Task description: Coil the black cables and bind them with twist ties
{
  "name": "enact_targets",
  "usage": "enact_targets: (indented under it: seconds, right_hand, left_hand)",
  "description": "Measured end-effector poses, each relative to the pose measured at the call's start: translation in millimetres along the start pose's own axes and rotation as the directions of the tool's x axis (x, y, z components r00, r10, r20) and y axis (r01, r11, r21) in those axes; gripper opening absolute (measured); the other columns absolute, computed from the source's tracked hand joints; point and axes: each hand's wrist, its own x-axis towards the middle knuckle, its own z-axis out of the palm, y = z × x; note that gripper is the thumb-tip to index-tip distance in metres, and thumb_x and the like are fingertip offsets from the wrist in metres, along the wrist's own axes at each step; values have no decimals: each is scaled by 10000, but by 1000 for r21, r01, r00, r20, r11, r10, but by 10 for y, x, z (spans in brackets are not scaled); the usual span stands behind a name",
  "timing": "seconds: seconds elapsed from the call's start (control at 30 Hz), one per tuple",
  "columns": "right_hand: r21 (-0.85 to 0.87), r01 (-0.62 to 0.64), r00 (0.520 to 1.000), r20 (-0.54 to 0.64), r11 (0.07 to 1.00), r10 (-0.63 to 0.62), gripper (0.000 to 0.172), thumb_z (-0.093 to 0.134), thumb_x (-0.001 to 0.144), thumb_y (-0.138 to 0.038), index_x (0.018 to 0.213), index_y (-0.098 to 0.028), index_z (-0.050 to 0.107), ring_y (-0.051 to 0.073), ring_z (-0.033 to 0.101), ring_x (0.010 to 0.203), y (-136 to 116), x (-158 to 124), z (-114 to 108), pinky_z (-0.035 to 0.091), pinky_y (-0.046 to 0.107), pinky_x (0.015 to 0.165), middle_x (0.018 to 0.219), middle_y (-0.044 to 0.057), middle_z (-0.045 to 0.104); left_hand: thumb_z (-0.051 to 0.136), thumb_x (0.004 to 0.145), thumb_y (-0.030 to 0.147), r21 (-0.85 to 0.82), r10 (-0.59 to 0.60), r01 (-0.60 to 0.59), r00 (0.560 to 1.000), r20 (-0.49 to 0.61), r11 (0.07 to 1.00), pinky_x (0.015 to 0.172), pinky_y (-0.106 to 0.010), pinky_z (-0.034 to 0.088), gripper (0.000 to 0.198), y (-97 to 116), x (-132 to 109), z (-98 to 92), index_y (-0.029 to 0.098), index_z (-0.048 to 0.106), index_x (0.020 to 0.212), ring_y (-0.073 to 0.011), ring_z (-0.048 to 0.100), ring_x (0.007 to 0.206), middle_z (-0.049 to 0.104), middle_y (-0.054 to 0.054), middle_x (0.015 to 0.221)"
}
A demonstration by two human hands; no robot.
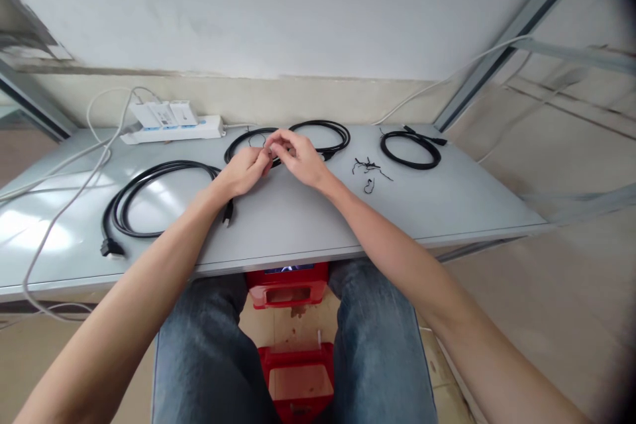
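Observation:
My left hand point(247, 170) and my right hand point(303, 158) meet at the middle of a coiled black cable point(342, 132) on the table, its loops spreading out to both sides. Closed fingers of the left hand grip the cable's middle. With thumb and forefinger together, my right hand pinches at the same spot. A thin black twist tie point(250, 136) curves up beside the fingertips; its hold is mostly hidden by them. Left of my hands lies a second black cable point(130, 193) in a loose coil, its plug ends toward me.
A smaller coiled black cable point(411, 164) lies at the right, near several loose twist ties point(368, 164). At the back left stands a white power strip point(173, 135) with adapters and trailing white cords point(74, 209). Metal posts point(477, 73) flank the grey table point(298, 232). A red stool point(288, 288) is beneath.

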Motion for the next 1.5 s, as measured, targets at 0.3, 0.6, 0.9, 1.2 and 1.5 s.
enact_targets:
  seconds: [0.3, 0.6, 0.9, 1.2, 1.5]
  right_hand:
    - [32, 36, 994, -103, 999, -33, 309, 807, 1034, -541, 972, -244, 748, 211, 650, 888, 44, 27, 48, 575, 387, 865, 985, 52, 745]
    - [322, -122, 922, -314, 939, 228, 410, 855, 1016, -560, 940, -269, 577, 145, 687, 754, 68, 97, -137, 533, 263, 575, 929, 28, 721]
    - [250, -354, 890, -206, 901, 407, 291, 701, 1039, -19, 844, -223, 630, 80, 671, 601, -182, 46, -141, 502, 179, 512, 816, -3, 781]
    - [272, -428, 884, -74, 862, 462, 291, 719, 1105, -63, 852, -201, 681, 79, 679, 568, -311, 13, -106, 546, 190, 509, 814, 1, 797]
    - [93, -498, 867, 47, 862, 496, 292, 716, 1040, 14, 818, -176, 709, 85, 662, 517, -291, -12, -21, 515, 185, 471, 702, -15, 766]
  left_hand:
    - [420, 1146, 396, 71, 19, -19, 1000, -2, 997, 700, -398, 371, 477, 6, 3, 49, 277, 384, 686, -195, 454, 636, 516, -27, 632]
    - [695, 917, 263, 80, 64, -64, 998, 4, 995, 712, -374, 346, 283, 14, -3, 47, 285, 423, 841, -190, 420, 678, 493, 37, 720]
    - [747, 934, 152, 163, 23, 4, 987, -159, 987, 722, -358, 363, 408, -50, 17, 55, 302, 374, 1002, -206, 483, 694, 564, 39, 806]
    - [819, 949, 314, 77, 34, -16, 969, -243, 997, 745, -357, 487, 550, -240, 53, 74, 270, 544, 1423, -204, 560, 648, 601, 83, 751]
    - [590, 936, 248, 194, 138, -125, 989, -57, 973, 1011, -445, 609, 363, -195, 54, 72, 183, 841, 1190, -338, 817, 1089, 892, -153, 1178]
